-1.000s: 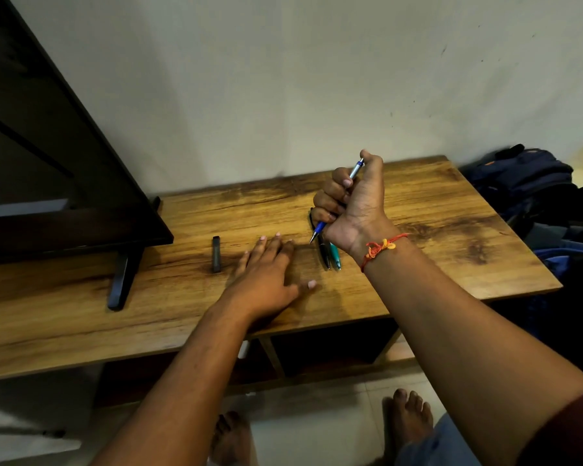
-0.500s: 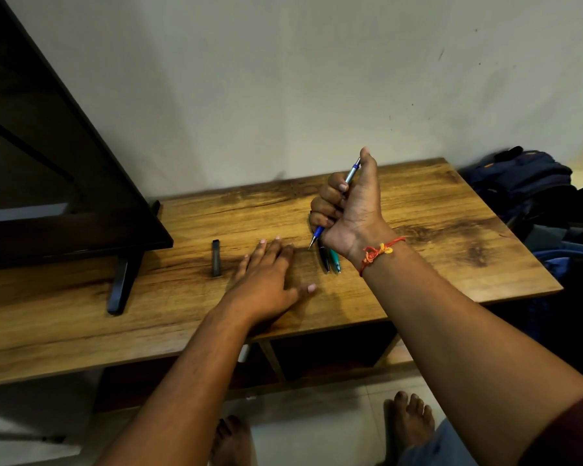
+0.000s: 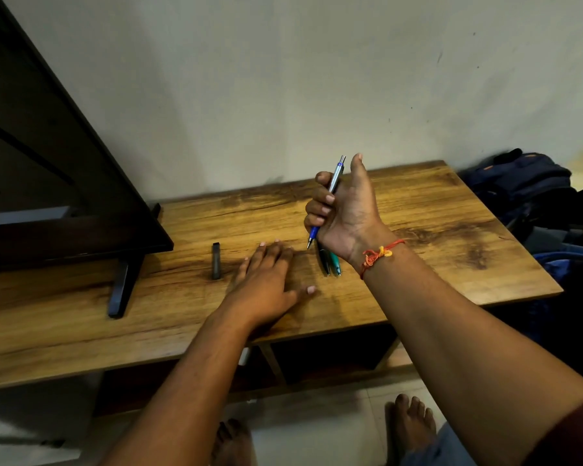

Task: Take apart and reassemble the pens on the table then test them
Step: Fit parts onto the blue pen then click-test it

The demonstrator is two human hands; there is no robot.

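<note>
Right hand held a slim blue-and-silver click pen in curled fingers, thumb raised beside the button, tip down over the brown wooden table. The fist hid its mid-barrel. Left hand lay flat near the front edge, fingers straight and together, thumb out. Bare wood ran right to the table edge. A dark screen's black foot and a short black bar sat left. A black pen and a teal pen lay side by side, tops hidden under the right wrist.

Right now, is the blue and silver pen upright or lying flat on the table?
Nearly upright: the blue and silver pen is gripped in the right hand, writing tip pointing down, button end up, leaning slightly.
</note>
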